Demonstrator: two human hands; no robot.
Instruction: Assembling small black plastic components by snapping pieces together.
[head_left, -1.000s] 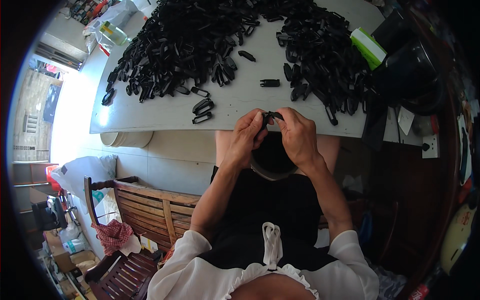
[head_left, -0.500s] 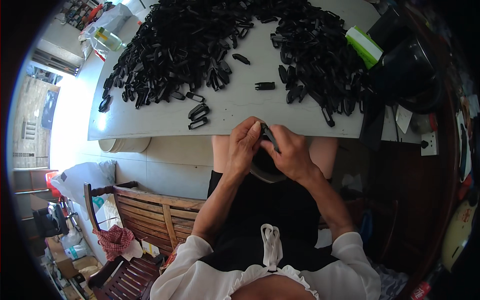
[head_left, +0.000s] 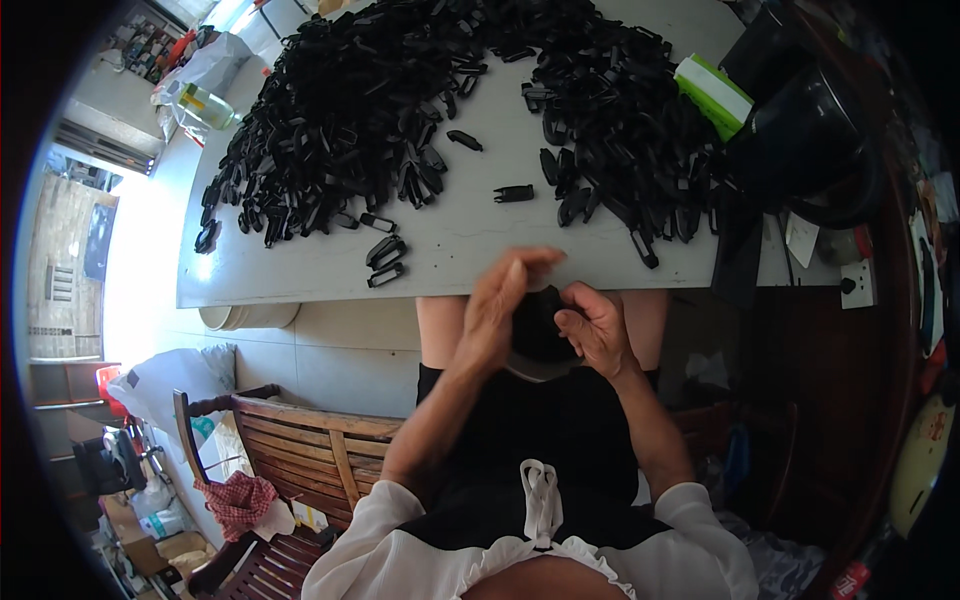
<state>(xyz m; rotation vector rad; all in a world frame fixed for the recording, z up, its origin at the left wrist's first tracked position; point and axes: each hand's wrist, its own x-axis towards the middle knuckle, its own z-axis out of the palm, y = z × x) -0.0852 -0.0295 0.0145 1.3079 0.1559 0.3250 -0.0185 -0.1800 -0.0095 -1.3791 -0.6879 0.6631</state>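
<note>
My left hand [head_left: 500, 305] is raised at the table's near edge, its fingers stretched toward the right and blurred by motion. Nothing shows in it. Facing it, my right hand [head_left: 598, 328] has curled fingers, with the thumb close to them. A dark shape at its fingertips blends into the black round container [head_left: 540, 372] at my lap, so what it grips cannot be made out. Farther off, a single black plastic clip-like piece [head_left: 514, 194] lies on the table, and another [head_left: 465, 140] beyond it. Several more, including a looped piece [head_left: 385, 274], lie to the left.
A large heap of black plastic pieces [head_left: 330, 120] covers the table's left and back; a second heap [head_left: 620, 130] lies right. Beside that stand a green-and-white box [head_left: 714, 95] and a black pot-like vessel [head_left: 805, 140]. A wooden bench [head_left: 310, 440] is at my left.
My hands, earlier together on a black plastic piece, have come apart. The left has opened and its fingers reach rightward; the right has dropped slightly. The table sits a little lower in view.
</note>
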